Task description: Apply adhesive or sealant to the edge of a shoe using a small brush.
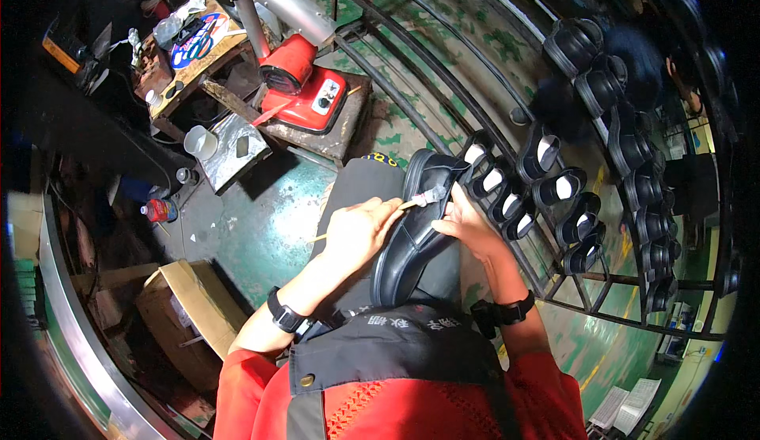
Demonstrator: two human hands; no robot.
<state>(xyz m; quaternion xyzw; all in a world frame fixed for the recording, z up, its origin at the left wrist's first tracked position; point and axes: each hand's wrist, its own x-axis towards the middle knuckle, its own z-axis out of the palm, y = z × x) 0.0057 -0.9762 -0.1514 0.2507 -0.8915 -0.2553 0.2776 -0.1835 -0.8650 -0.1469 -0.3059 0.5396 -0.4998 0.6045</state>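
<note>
Green floor (pixel 261 226) below; rack (pixel 507 163) of shoes (pixel 554 190) flanks brush (pixel 419 200) and shoe (pixel 412 242).

Your left hand (pixel 360 230) grips a thin brush (pixel 396 206), bristles on the black shoe (pixel 412 234) in your lap. Your right hand (pixel 467 226) steadies that shoe's right edge. Right of the shoe: metal rack (pixel 554 297) holding black shoes. Upper left of it: red machine (pixel 305 83).

A black shoe (pixel 412 238), red machine (pixel 305 87), worn green floor (pixel 253 226), and red sleeves (pixel 245 384).
</note>
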